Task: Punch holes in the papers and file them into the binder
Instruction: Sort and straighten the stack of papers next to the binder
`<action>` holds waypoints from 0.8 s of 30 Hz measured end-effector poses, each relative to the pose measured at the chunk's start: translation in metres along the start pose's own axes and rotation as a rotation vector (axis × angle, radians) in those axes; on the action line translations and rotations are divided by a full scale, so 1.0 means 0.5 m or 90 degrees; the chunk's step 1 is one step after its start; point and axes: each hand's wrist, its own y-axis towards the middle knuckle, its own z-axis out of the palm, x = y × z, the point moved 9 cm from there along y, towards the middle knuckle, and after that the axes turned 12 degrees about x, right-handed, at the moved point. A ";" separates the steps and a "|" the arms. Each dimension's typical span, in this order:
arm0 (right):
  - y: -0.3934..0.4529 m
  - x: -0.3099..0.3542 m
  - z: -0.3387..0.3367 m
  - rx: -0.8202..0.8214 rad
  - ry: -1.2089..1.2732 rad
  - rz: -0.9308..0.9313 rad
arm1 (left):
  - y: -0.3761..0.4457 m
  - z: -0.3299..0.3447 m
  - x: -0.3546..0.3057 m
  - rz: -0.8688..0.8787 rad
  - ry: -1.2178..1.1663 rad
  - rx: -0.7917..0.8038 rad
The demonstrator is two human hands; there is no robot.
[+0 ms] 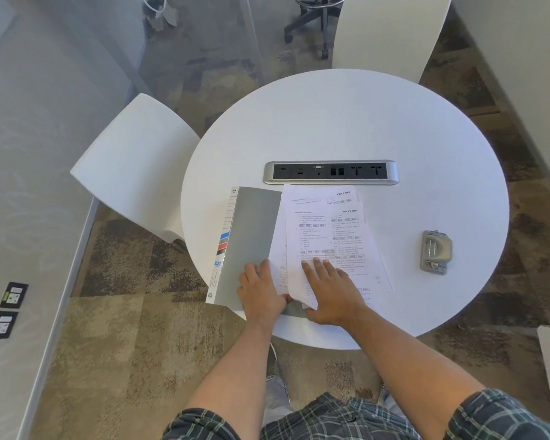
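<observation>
A grey binder (250, 242) with a white labelled spine lies at the near left of the round white table (426, 138). Its cover is partly raised. A loose stack of printed papers (326, 230) lies fanned out just right of it, overlapping its right edge. My left hand (261, 289) rests on the binder's near right corner, fingers over the cover edge and the papers' lower left. My right hand (332, 285) lies flat on the papers' near end with straight, spread fingers. A grey metal hole punch (436, 251) stands alone to the right, away from both hands.
A silver power and data socket strip (331, 172) is set into the table's middle, just beyond the papers. White chairs stand at the left (134, 166) and at the far side (391, 33). An office chair base (318, 20) stands on the carpet beyond.
</observation>
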 end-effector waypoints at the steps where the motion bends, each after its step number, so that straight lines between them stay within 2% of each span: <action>1: -0.001 0.001 0.000 -0.002 -0.001 -0.007 | -0.003 -0.002 -0.005 0.002 0.013 -0.012; 4: -0.009 -0.012 -0.009 -0.008 0.036 -0.028 | -0.011 -0.013 -0.037 0.043 0.015 -0.060; 8: -0.033 -0.067 -0.036 -0.008 0.266 -0.039 | -0.013 -0.020 -0.080 0.081 -0.085 -0.070; 10: -0.052 -0.124 -0.050 -0.093 0.403 0.052 | -0.013 -0.028 -0.083 0.043 -0.189 -0.069; 12: -0.085 -0.188 -0.067 -0.220 0.376 0.239 | -0.007 -0.026 -0.088 0.016 -0.202 -0.052; 13: -0.101 -0.211 -0.065 -0.228 0.323 0.342 | -0.002 -0.019 -0.092 0.011 -0.171 -0.028; 15: -0.123 -0.231 -0.046 -0.156 0.290 0.492 | 0.003 -0.005 -0.097 -0.001 -0.103 0.020; 17: -0.127 -0.232 -0.033 -0.129 0.326 0.528 | 0.005 0.007 -0.096 -0.016 -0.074 0.045; 24: -0.094 -0.221 -0.036 -0.130 0.418 0.517 | 0.012 0.024 -0.095 -0.043 -0.054 0.069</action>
